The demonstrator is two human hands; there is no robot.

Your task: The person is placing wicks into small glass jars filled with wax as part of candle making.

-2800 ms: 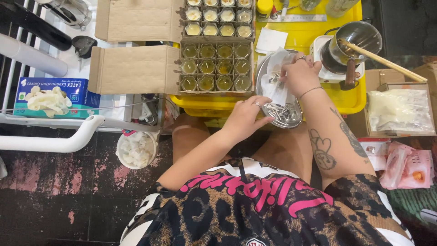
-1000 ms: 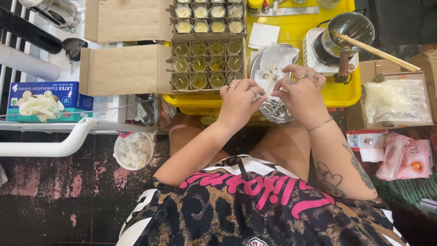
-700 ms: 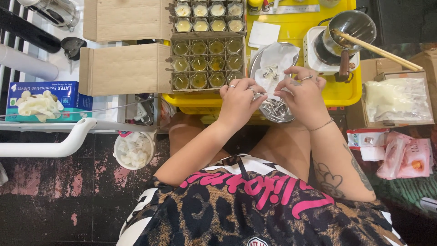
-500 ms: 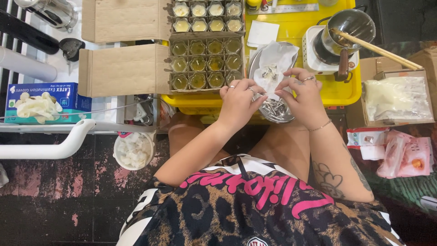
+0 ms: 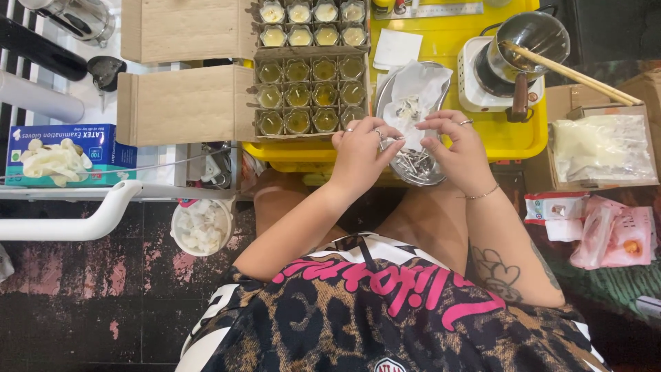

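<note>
My left hand (image 5: pixel 359 157) and my right hand (image 5: pixel 463 150) meet fingertip to fingertip over the near end of an oval metal dish (image 5: pixel 383 96). Together they pinch a small thin wick piece that is too small to make out clearly. The dish holds crumpled white tissue (image 5: pixel 416 93) and a heap of metal-based wicks (image 5: pixel 413 164). Just left of my left hand, a cardboard box of small glass jars (image 5: pixel 310 96) filled with yellowish wax sits on a yellow tray (image 5: pixel 513 134).
A small white hot plate with a metal pot (image 5: pixel 527 41) and chopsticks (image 5: pixel 575 72) stands at the tray's right. A bag of white flakes (image 5: pixel 602 148) and pink packets (image 5: pixel 616 234) lie right. A glove box (image 5: pixel 58 153) and a white cup (image 5: pixel 201 226) are left.
My right hand has come back from the tissue in the dish. My left hand has risen to meet it, and both now pinch together over the dish's near end.
</note>
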